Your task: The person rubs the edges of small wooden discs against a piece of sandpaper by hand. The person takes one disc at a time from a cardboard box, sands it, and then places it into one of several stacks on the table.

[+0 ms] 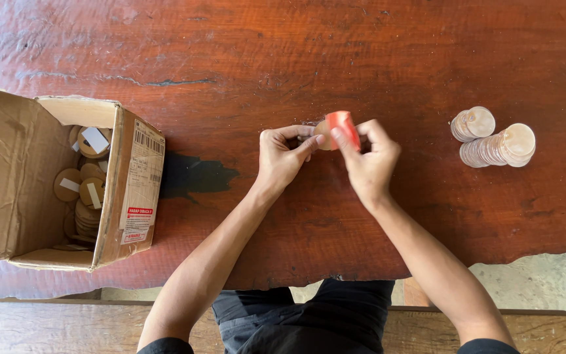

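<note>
Disc: a small round wooden disc point(323, 134) is held above the middle of the surface, between both hands; only its left edge is seen.
Red film: an orange-red film point(343, 124) is lifted off the right part of the disc, standing up and tilted to the right.
Left hand: the left hand point(283, 157) is closed on the disc's left edge with thumb and forefinger.
Right hand: the right hand point(369, 157) is pinched on the red film, directly to the right of the disc; both hands are equally near.
Surface: a dark red wooden surface point(296, 59) is under the hands.
Stacks: two stacks of pale discs point(492, 141) are laid on their sides, well apart to the right.
Box: an open cardboard box point(47, 177) with brown discs inside is placed far left.
</note>
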